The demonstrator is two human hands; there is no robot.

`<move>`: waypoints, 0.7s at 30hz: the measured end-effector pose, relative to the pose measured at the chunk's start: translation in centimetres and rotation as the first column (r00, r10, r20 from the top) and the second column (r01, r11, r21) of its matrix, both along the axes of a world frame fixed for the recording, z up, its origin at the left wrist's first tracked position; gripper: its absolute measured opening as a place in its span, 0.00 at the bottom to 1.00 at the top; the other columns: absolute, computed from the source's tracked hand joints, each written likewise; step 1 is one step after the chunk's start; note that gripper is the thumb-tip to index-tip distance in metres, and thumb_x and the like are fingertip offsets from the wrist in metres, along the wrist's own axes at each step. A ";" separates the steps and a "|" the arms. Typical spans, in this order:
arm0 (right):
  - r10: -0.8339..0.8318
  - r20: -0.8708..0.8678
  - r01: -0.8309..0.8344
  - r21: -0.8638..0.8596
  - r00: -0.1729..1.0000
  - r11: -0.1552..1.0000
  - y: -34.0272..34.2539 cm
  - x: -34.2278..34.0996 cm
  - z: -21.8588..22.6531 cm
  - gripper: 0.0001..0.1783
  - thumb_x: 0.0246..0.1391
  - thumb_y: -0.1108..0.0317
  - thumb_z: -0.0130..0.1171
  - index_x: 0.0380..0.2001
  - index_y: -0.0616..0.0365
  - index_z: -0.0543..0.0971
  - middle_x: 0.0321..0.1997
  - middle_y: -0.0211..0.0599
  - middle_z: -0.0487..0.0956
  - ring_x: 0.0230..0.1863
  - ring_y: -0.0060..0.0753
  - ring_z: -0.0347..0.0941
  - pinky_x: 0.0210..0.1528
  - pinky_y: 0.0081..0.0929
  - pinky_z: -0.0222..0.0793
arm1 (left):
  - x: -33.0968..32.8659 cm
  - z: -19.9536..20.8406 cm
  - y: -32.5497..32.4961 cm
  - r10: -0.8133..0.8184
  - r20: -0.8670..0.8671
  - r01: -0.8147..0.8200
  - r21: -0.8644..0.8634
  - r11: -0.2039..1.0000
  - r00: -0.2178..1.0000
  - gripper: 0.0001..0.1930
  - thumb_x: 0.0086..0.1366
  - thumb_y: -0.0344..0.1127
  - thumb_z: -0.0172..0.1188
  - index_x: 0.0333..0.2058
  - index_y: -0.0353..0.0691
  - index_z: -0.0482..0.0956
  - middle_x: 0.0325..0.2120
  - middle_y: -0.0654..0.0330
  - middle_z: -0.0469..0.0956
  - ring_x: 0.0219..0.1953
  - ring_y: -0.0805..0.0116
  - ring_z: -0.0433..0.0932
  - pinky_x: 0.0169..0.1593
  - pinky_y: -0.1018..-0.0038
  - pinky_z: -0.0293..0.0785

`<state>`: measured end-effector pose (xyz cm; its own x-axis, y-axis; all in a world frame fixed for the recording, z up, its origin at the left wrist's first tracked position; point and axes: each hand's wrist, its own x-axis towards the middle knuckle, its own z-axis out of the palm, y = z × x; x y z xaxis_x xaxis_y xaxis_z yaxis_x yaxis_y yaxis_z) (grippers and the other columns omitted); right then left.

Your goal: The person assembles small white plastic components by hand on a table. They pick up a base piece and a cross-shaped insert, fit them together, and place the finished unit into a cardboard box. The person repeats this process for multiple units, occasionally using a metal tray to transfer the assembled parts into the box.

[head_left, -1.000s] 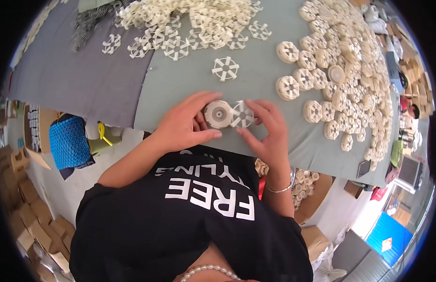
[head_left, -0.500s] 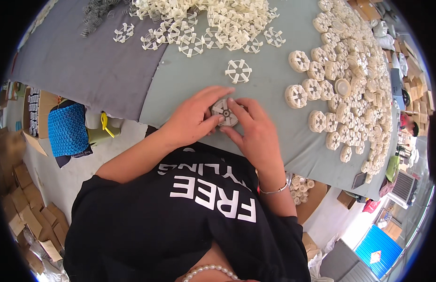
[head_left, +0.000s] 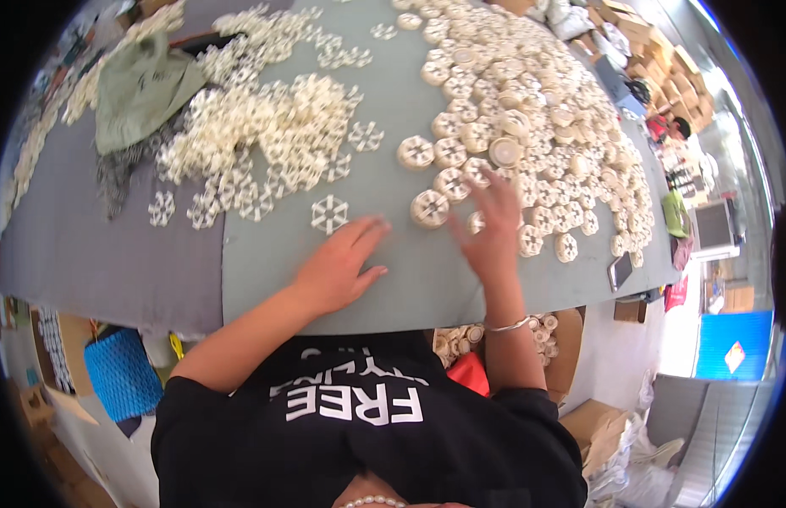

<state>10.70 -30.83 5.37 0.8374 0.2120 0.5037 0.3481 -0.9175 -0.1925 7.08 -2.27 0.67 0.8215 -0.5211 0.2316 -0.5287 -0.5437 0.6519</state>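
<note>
My left hand [head_left: 335, 267] hovers over the green-grey cloth with thumb and fingers apart and nothing in it. Just beyond its fingertips lies a single cream six-spoked plastic ring [head_left: 329, 214]. My right hand [head_left: 493, 227], slightly blurred, reaches to the near edge of a large spread of round cream plastic discs with spoked tops [head_left: 430, 208]. Its fingers are stretched out over the discs. One disc [head_left: 476, 222] shows partly under that hand; whether the fingers touch it I cannot tell.
A heap of loose spoked rings [head_left: 266, 127] lies at the far left-centre, with dark coiled springs [head_left: 113, 182] and a green cloth [head_left: 143, 89] beyond. A phone [head_left: 620, 273] rests near the table's right edge. Below that edge stands a cardboard box [head_left: 566, 356] holding round pieces.
Both hands were together round one grey-white spoked disc; now they are apart. My right hand has gone right to the spread discs, and my left no longer holds anything. The view has shifted.
</note>
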 end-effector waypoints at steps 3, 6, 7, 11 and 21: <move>-0.175 0.010 0.175 0.025 0.984 0.984 -0.4 -2.5 0.2 0.55 0.37 0.42 0.82 0.70 0.41 0.71 0.78 0.51 0.59 0.79 0.60 0.52 0.75 0.65 0.48 | 2.4 1.4 -3.2 0.080 0.017 -0.081 0.065 0.995 0.997 0.56 0.55 0.50 0.78 0.75 0.41 0.53 0.74 0.41 0.50 0.75 0.39 0.54 0.74 0.52 0.59; -0.449 -0.162 0.450 -0.034 0.879 0.893 -5.4 -3.9 -2.2 0.72 0.27 0.35 0.84 0.77 0.40 0.60 0.82 0.54 0.50 0.82 0.67 0.39 0.75 0.72 0.41 | 5.6 0.7 -7.3 0.150 0.051 -0.155 0.121 0.981 0.987 0.69 0.44 0.57 0.83 0.77 0.43 0.47 0.76 0.37 0.41 0.77 0.33 0.46 0.76 0.48 0.54; -0.515 -0.208 0.513 -0.068 0.831 0.856 -6.7 -4.1 -2.6 0.75 0.25 0.34 0.84 0.78 0.40 0.58 0.82 0.54 0.49 0.82 0.68 0.38 0.75 0.72 0.40 | 7.0 0.5 -8.6 0.182 0.064 -0.189 0.129 0.973 0.981 0.73 0.40 0.59 0.84 0.77 0.44 0.46 0.76 0.35 0.40 0.77 0.31 0.44 0.77 0.47 0.52; -0.483 -0.196 0.485 -0.041 0.853 0.873 -10.7 -2.3 -5.3 0.78 0.24 0.27 0.80 0.79 0.40 0.55 0.83 0.55 0.47 0.82 0.70 0.39 0.72 0.80 0.40 | 11.9 0.6 -13.0 0.190 0.091 -0.207 0.255 0.944 0.978 0.80 0.30 0.65 0.85 0.78 0.50 0.43 0.76 0.35 0.39 0.77 0.26 0.41 0.78 0.45 0.48; -0.577 -0.267 0.585 -0.056 0.772 0.809 -14.6 7.1 -5.0 0.70 0.33 0.22 0.74 0.77 0.38 0.59 0.81 0.59 0.52 0.80 0.75 0.42 0.69 0.81 0.48 | 24.0 -0.3 -19.2 0.144 0.139 -0.185 0.360 0.914 0.980 0.80 0.25 0.74 0.81 0.78 0.60 0.47 0.77 0.43 0.40 0.76 0.21 0.37 0.75 0.32 0.44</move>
